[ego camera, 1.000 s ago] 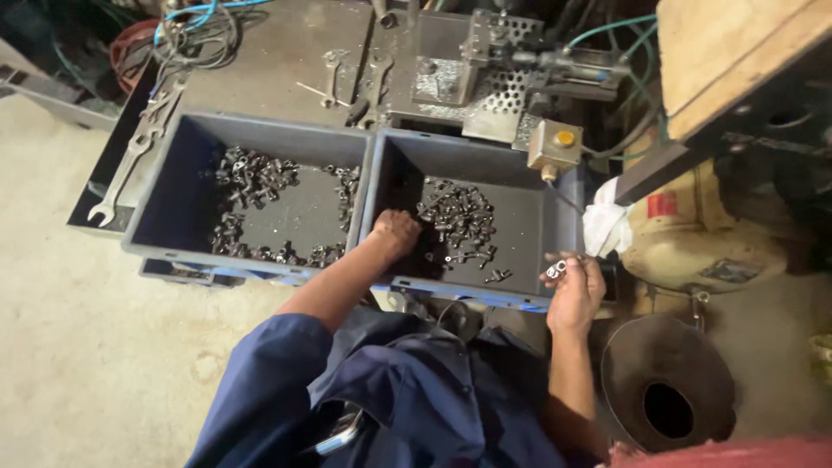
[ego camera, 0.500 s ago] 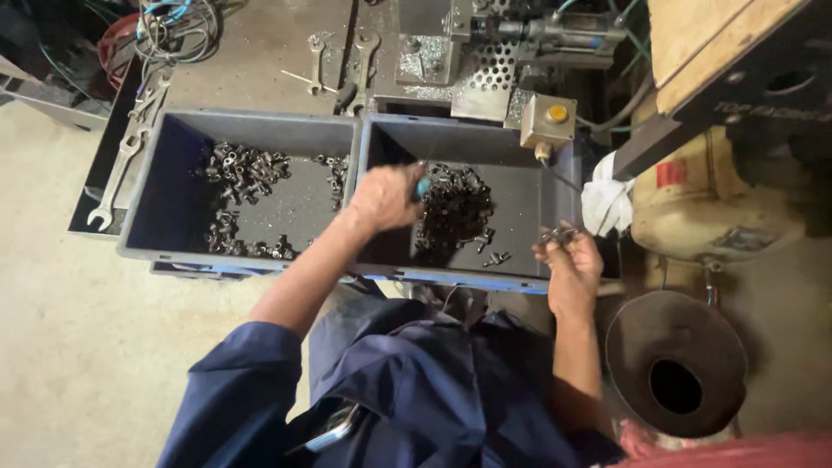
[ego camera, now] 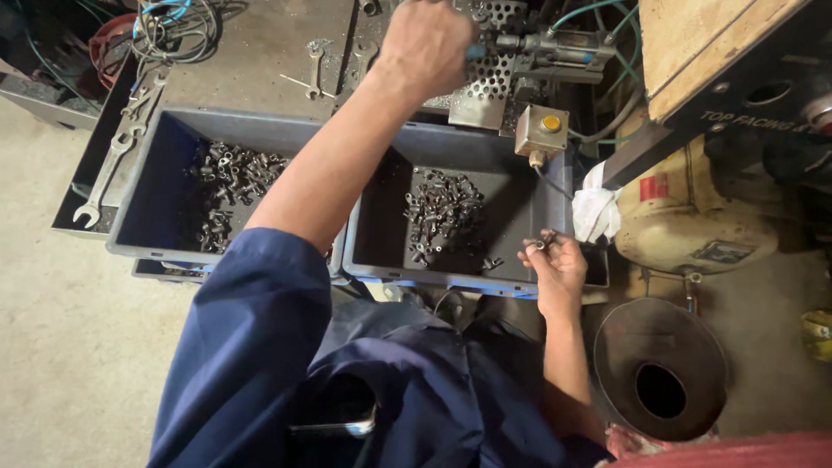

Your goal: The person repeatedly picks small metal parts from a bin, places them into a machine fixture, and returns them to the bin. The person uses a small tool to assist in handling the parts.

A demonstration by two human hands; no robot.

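Left hand (ego camera: pixel 429 39) closed at perforated fixture (ego camera: pixel 485 82) (contents unseen). Right hand (ego camera: pixel 555 264) pinches small metal parts (ego camera: pixel 542 243): likely hard, light, slippery; grasp across body.

Two dark grey bins (ego camera: pixel 152 186) are seen; dark metal parts (ego camera: pixel 444 208); navy blue sleeve (ego camera: pixel 251 347); white rag (ego camera: pixel 598 212); yellow button (ego camera: pixel 550 123).

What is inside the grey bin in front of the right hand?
The right bin holds a loose heap of small dark metal parts on a mostly bare floor. The right hand at its rim holds a few parts. The left arm hides its near-left corner.
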